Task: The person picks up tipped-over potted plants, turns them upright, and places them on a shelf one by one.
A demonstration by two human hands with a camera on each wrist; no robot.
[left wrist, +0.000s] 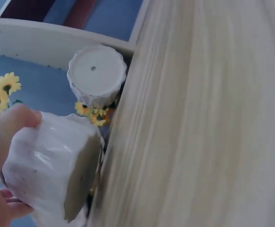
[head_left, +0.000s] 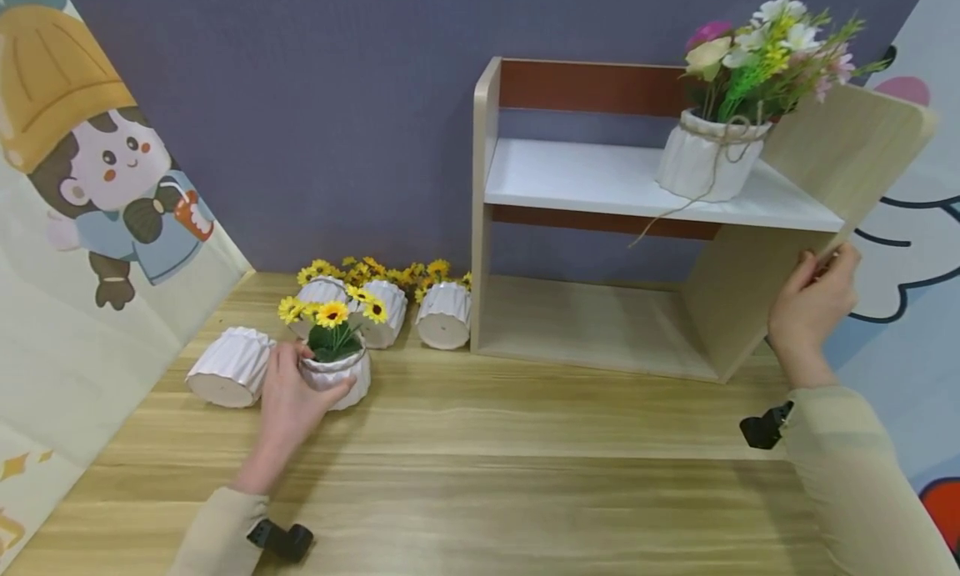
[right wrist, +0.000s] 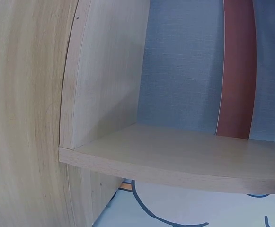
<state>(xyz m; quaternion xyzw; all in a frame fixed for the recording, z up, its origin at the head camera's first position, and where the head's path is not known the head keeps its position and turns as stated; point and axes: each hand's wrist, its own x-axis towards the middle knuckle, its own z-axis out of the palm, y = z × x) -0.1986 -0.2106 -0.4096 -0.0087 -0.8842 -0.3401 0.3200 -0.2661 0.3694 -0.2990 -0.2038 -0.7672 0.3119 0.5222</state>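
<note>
My left hand [head_left: 287, 401] grips a white ribbed flowerpot [head_left: 351, 381] with small yellow sunflowers [head_left: 331, 314], thumb on the near side and fingers over the rim. In the left wrist view the pot [left wrist: 47, 161] tilts, part of its flat base showing. My right hand [head_left: 813, 305] holds the front edge of the right side panel of a small wooden shelf [head_left: 592, 176]; only a sliver of that hand shows in the right wrist view. On the white upper board stands a larger white pot [head_left: 708, 161] of mixed flowers tied with twine.
Several white pots lie on their sides: one pot [head_left: 231, 368] left of my left hand, others, such as a pot [head_left: 444, 316], by the shelf with yellow flowers towards the wall. The wooden table [head_left: 525, 476] meets a dark blue wall [head_left: 337, 126] behind.
</note>
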